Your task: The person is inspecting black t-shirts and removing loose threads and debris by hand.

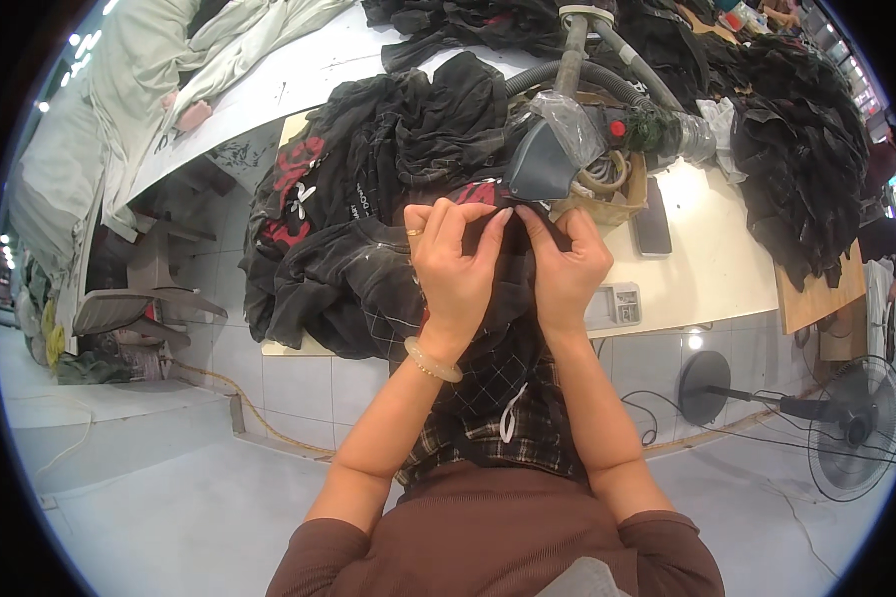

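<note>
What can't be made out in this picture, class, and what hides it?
Head view:
- Black fabric: its pinched part is covered by the left hand and right hand.
- Cardboard box: part of its inside is behind the dark grey hood and clear plastic.
- Pale cloth: cut off by the picture's upper edge.

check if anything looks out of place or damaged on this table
Nothing looks clearly broken or spilled. The oddest thing is the crumpled clear plastic bunched at the dark grey hood just beyond the right hand; it looks makeshift. Black garments also sag untidily past the left edge of the table.
</note>
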Demonstrator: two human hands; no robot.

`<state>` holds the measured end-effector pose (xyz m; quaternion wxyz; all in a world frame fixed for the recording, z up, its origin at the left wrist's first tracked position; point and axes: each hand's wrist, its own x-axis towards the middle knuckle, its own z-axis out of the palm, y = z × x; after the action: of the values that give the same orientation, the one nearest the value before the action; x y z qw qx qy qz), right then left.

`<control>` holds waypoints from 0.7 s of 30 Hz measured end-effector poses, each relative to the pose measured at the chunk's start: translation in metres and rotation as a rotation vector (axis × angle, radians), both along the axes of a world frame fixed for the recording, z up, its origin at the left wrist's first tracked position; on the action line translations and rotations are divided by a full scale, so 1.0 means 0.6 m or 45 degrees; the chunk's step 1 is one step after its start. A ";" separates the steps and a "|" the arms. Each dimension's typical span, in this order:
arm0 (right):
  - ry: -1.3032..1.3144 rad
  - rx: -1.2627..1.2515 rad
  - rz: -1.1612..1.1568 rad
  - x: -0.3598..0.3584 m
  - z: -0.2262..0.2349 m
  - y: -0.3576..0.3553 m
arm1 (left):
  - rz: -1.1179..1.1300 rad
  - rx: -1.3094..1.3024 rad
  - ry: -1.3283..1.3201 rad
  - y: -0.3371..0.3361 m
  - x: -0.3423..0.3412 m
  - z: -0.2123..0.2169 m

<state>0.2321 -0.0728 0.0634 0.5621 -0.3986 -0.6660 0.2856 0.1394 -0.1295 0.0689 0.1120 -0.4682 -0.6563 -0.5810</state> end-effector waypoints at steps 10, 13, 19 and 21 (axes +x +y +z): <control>-0.043 -0.172 0.177 0.024 0.019 -0.005 | -0.186 -0.215 -0.136 -0.025 -0.023 0.021; 0.058 -0.737 0.720 0.071 0.015 -0.010 | -0.358 -0.363 -0.186 -0.061 -0.039 0.033; 0.107 -1.157 1.123 0.115 0.051 -0.006 | -1.054 -0.645 -0.704 -0.105 -0.047 0.043; 0.035 -1.173 1.250 0.117 0.053 -0.009 | -1.138 -0.595 -0.852 -0.110 -0.049 0.039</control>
<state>0.3024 -0.0782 0.0953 0.1479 -0.2451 -0.5728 0.7681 0.1101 -0.1958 0.0926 -0.4613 -0.5025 -0.5059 -0.5279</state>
